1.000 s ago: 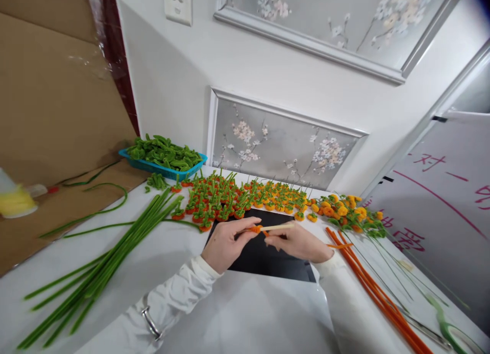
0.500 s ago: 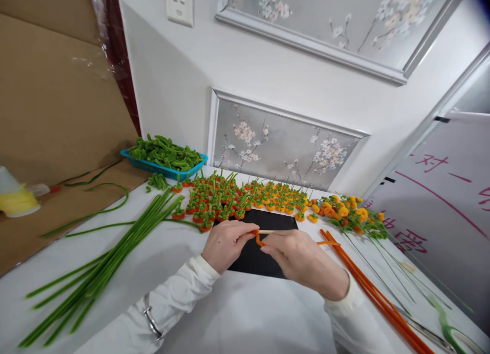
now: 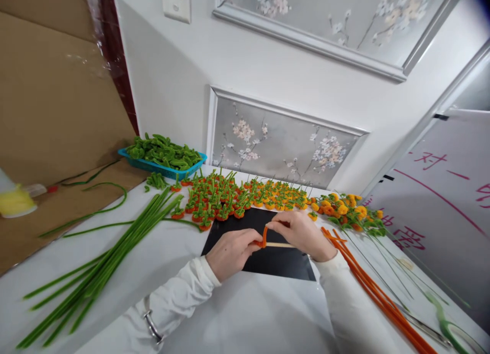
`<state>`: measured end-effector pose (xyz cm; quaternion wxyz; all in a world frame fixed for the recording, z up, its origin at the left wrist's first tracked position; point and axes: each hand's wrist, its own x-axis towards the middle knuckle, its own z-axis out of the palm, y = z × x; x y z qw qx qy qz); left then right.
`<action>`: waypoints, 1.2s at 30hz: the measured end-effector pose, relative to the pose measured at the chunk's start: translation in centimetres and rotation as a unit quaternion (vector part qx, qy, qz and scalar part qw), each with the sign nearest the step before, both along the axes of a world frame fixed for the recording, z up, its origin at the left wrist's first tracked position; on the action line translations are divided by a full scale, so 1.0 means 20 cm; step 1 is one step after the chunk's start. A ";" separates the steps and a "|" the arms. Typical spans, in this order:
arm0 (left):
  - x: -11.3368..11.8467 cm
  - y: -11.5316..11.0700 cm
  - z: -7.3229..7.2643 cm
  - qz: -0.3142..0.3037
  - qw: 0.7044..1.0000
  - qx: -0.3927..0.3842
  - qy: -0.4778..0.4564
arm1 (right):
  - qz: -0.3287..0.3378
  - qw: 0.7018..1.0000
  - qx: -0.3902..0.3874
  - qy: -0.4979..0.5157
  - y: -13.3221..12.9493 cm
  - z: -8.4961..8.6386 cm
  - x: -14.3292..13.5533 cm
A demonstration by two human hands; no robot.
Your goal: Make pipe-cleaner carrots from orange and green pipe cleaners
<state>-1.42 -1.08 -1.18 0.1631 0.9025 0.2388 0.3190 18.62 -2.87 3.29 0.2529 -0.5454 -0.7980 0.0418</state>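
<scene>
My left hand pinches a thin wooden stick together with an orange pipe cleaner that bends around it. The stick points right, its far part passing below my right hand. Between thumb and fingers, that right hand grips the pipe cleaner's upper end, which stands up from the stick. Both hands are over a black mat. Just behind are several small orange pieces with green tops and a yellow-orange group. The stick's left end is hidden in my fingers.
Long green pipe cleaners lie on the left, orange ones on the right. A blue tray of green pieces stands at the back left. Finished-looking flowers, tweezers and green tape are on the right.
My right hand has moved up and off the stick, lifting the orange pipe cleaner's end. My left hand has come down slightly. More of the black mat shows.
</scene>
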 end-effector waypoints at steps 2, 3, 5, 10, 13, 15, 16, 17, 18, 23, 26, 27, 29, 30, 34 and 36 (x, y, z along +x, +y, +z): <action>0.00 -0.01 0.01 -0.005 1.000 -0.022 -0.018 | 0.012 0.999 -0.045 0.019 0.01 -0.01 0.02; 0.00 -0.01 0.02 -0.007 0.999 -0.035 -0.030 | 0.028 0.997 -0.071 0.029 0.02 -0.02 0.03; 0.01 -0.02 0.03 -0.010 0.996 -0.067 -0.061 | 0.077 0.988 -0.123 0.048 0.03 -0.03 0.04; -0.01 0.01 0.03 0.028 0.987 -0.085 -0.133 | 0.103 0.979 -0.167 0.057 0.00 -0.06 0.04; -0.02 0.03 0.03 0.064 0.988 -0.051 -0.129 | 0.104 0.984 -0.144 0.009 -0.04 -0.06 0.01; -0.02 0.04 0.02 0.081 0.989 -0.034 -0.115 | 0.112 0.985 -0.127 -0.039 -0.07 -0.05 -0.02; -0.02 0.05 0.02 0.087 0.990 -0.028 -0.109 | 0.110 0.986 -0.114 -0.060 -0.09 -0.05 -0.03; -0.02 0.05 0.02 0.090 0.990 -0.022 -0.103 | 0.106 0.986 -0.097 -0.080 -0.11 -0.04 -0.04; -0.02 0.05 0.02 0.091 0.991 -0.017 -0.097 | 0.103 0.987 -0.081 -0.096 -0.13 -0.02 -0.05; -0.03 0.06 0.00 0.076 0.996 -0.005 -0.047 | 0.081 0.988 -0.016 -0.129 -0.18 0.05 -0.10; -0.03 0.06 -0.01 0.048 0.999 0.005 -0.016 | 0.050 0.993 0.018 -0.107 -0.15 0.06 -0.11; -0.03 0.05 -0.01 0.036 0.999 0.005 -0.006 | 0.044 0.994 0.026 -0.093 -0.14 0.06 -0.11; -0.02 0.04 -0.01 0.012 1.000 -0.010 0.012 | 0.046 0.997 0.031 -0.057 -0.10 0.05 -0.09; -0.02 0.03 -0.01 0.002 1.000 -0.021 0.020 | 0.054 0.998 0.025 -0.035 -0.08 0.05 -0.07; -0.01 -0.01 0.01 -0.032 0.997 -0.047 0.056 | 0.080 0.994 -0.055 0.043 -0.01 0.01 -0.01; -0.01 -0.02 0.03 -0.040 0.996 -0.052 0.067 | 0.089 0.987 -0.114 0.073 0.02 -0.02 0.02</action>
